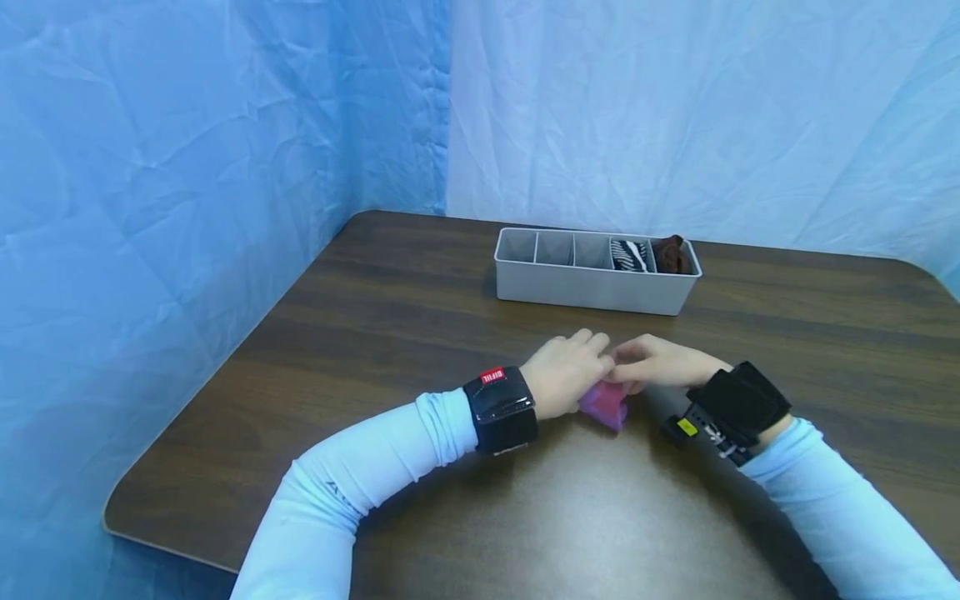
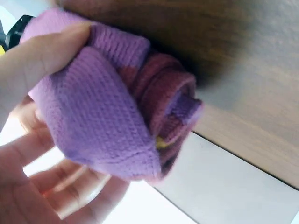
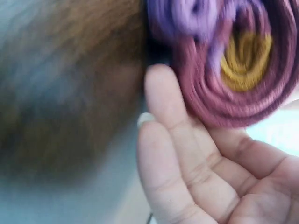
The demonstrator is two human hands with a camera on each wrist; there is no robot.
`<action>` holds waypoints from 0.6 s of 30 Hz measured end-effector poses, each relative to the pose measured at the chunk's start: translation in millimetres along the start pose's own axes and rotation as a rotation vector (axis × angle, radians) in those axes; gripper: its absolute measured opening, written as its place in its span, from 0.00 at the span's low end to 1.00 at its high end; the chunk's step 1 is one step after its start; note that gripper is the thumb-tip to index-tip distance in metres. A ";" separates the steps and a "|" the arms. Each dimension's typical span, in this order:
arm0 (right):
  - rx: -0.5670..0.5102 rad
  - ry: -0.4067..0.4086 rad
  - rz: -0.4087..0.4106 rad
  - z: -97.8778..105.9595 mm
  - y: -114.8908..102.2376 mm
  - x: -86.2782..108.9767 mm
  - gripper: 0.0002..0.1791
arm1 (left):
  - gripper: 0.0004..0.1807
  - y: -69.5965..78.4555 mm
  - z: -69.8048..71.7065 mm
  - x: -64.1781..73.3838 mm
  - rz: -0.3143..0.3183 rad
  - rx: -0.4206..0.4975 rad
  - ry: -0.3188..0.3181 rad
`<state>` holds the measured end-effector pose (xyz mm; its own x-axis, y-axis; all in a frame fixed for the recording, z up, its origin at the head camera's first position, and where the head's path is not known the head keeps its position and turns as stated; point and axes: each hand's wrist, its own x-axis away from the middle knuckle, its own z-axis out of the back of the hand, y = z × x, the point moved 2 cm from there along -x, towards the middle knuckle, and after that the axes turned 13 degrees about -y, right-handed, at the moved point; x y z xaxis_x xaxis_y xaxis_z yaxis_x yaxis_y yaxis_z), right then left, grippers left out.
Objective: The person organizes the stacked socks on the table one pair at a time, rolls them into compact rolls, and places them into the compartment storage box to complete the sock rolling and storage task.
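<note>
A rolled-up knit sock, purple and dusty red, is between both hands above the table's middle. In the left wrist view my left hand grips the sock with its thumb pressed on the purple fabric and the other fingers below. My right hand pinches it from the other side. In the right wrist view, fingers lie against the coiled end of the sock, whose layers show a mustard-yellow core. The right thumb is out of sight in that view.
A light grey divided box stands behind the hands on the dark wooden table. Its right compartments hold a black-and-white striped roll and a brown cloth roll. Blue sheets hang behind and to the left.
</note>
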<state>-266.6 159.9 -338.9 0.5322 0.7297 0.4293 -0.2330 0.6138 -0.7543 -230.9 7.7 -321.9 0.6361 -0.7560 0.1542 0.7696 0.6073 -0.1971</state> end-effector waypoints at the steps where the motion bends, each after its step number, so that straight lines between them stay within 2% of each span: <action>1: 0.016 -0.004 -0.003 -0.2 -0.9 1.1 0.21 | 0.30 -1.6 0.2 -0.9 -0.030 0.010 -0.008; 3: 0.053 0.000 -0.019 -0.8 -3.8 4.4 0.20 | 0.29 -5.3 1.2 -2.7 -0.095 0.050 -0.025; 5: 0.135 0.051 -0.037 -1.8 -10.0 9.4 0.19 | 0.30 -10.0 2.2 -5.5 -0.147 0.126 -0.047; 7: 0.250 0.163 -0.062 -3.5 -19.4 15.1 0.17 | 0.33 -14.9 2.9 -9.1 -0.165 0.223 -0.085; 9: 0.401 0.313 -0.069 -7.0 -31.4 20.5 0.14 | 0.36 -19.7 3.5 -13.2 -0.159 0.334 -0.115; 11: 0.557 0.464 -0.058 -13.3 -42.8 23.5 0.11 | 0.39 -24.4 3.6 -18.1 -0.139 0.427 -0.138; 13: 0.666 0.568 -0.021 -22.1 -51.0 23.6 0.11 | 0.41 -29.4 2.6 -22.8 -0.135 0.508 -0.151; 15: 0.738 0.606 0.025 -31.8 -55.8 21.4 0.13 | 0.42 -34.1 1.3 -28.0 -0.151 0.595 -0.160; 18: 0.815 0.594 0.062 -43.7 -57.7 16.8 0.21 | 0.44 -39.8 -1.8 -34.6 -0.187 0.723 -0.174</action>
<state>-208.7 123.5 -309.9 0.7676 0.6355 -0.0835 -0.6410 0.7607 -0.1023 -283.7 9.2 -321.2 0.4450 -0.8491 0.2846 0.6719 0.5267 0.5207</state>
